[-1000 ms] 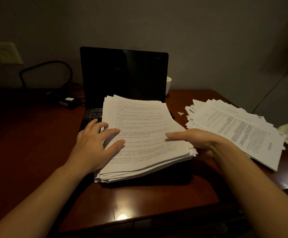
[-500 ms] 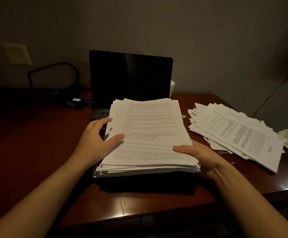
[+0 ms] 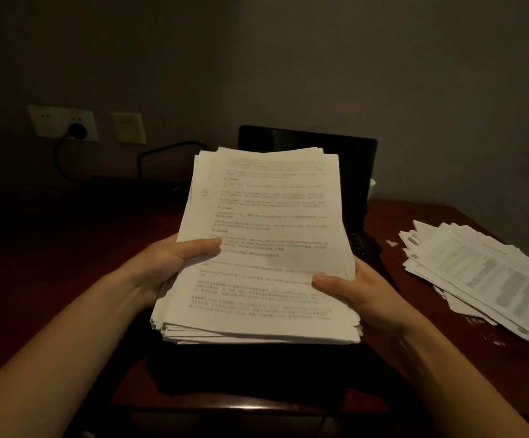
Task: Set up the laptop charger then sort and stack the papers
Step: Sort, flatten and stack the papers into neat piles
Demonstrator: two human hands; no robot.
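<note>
We hold the thick paper stack (image 3: 266, 248) above the table (image 3: 415, 213), left hand (image 3: 168, 263) and right hand (image 3: 354, 292) fingers curled round its sides, before the laptop (image 3: 354, 172)

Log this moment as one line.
left hand grips paper stack | right hand grips paper stack | paper stack off desk, before laptop | loose pile on desk

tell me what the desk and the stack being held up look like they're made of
The desk: probably wood or wood veneer, reddish brown, with a glossy varnish; a light reflection gleams along its front edge. The stack: plain white office paper, matte, with many thin sheet edges showing at the near end and dark printed text on top.
</note>
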